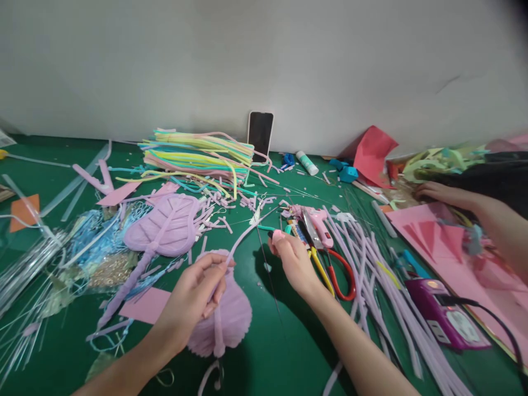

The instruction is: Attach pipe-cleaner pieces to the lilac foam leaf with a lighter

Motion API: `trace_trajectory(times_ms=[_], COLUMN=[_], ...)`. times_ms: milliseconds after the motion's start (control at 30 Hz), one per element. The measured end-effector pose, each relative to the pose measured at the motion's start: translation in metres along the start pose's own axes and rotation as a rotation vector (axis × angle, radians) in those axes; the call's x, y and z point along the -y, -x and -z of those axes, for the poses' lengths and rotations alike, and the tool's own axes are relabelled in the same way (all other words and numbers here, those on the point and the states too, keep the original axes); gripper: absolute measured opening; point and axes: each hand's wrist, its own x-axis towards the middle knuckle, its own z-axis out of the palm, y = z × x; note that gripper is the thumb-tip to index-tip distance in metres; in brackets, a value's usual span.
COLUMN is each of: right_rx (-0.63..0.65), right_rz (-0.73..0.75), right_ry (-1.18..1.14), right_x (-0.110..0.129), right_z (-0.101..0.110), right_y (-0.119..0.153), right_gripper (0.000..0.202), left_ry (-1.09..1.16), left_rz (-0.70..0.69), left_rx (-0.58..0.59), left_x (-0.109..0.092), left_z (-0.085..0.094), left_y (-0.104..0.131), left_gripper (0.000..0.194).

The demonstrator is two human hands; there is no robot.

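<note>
My left hand [202, 286] pinches a lilac pipe cleaner [243, 236] that curves up and to the right. Beneath that hand lies a lilac scalloped fan-like piece [233, 313] with a central rib. My right hand [291, 256] is closed around a small pink object with a black end [279, 236], near the pipe cleaner's free end but apart from it. A finished-looking lilac leaf-shaped fan [165, 228] with a wrapped handle rests to the left. Red-handled scissors [342, 275] and a pink glue gun [319, 223] lie beyond my right hand.
Striped bundles of coloured pipe cleaners [198, 159] lie at the back beside an upright phone [260, 132]. Lilac pipe cleaners [388, 297] and a purple device [447, 316] are at right. Another person's hand [449, 195] reaches over pink paper [429, 236].
</note>
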Motion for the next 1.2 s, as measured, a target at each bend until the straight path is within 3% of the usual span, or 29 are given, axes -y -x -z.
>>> trace_trajectory(times_ms=[400, 700, 1200], right_rx=[-0.066, -0.123, -0.04], right_rz=[-0.045, 0.006, 0.085], right_ry=[0.136, 0.553, 0.759], right_x=[-0.007, 0.001, 0.007], right_z=[-0.006, -0.013, -0.023], right_y=[-0.002, 0.001, 0.005], right_gripper=[0.035, 0.024, 0.023], left_ry=[-0.002, 0.006, -0.011], left_rz=[0.017, -0.005, 0.016], left_rx=[0.026, 0.032, 0.018], left_x=[0.001, -0.003, -0.003], left_z=[-0.003, -0.006, -0.008], left_y=[0.003, 0.005, 0.004], left_gripper=[0.03, 0.029, 0.029])
